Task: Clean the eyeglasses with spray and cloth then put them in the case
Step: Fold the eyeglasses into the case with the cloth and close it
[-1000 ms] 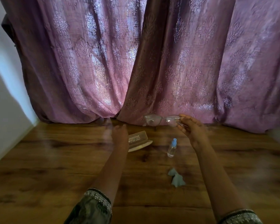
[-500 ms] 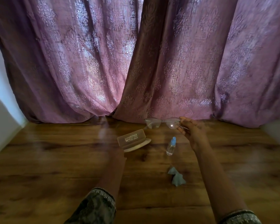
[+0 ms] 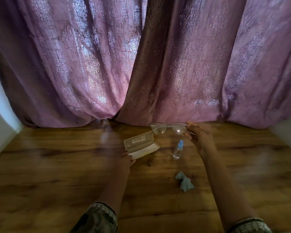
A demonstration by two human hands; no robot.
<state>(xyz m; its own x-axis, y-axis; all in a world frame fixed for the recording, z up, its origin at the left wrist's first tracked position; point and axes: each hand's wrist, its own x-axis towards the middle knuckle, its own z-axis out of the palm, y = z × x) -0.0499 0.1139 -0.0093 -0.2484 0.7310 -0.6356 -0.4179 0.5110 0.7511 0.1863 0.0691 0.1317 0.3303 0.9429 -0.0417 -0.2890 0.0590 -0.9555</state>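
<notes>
My right hand (image 3: 197,136) holds the clear-framed eyeglasses (image 3: 166,128) by their right end, lifted above the wooden table (image 3: 57,174) near the curtain. The glasses case (image 3: 139,144) lies open on the table, its tan lid raised and its pale lining showing. My left hand (image 3: 127,161) rests at the near left corner of the case, fingers touching its edge. A small clear spray bottle (image 3: 178,150) with a blue cap stands between the case and my right arm. A crumpled light-blue cloth (image 3: 184,181) lies nearer to me.
Purple patterned curtains (image 3: 141,64) hang along the far edge of the table. White walls (image 3: 0,118) close in at the left and right.
My left hand has drawn back from beside the case lid to the case's near corner. The right hand still holds the glasses in about the same spot.
</notes>
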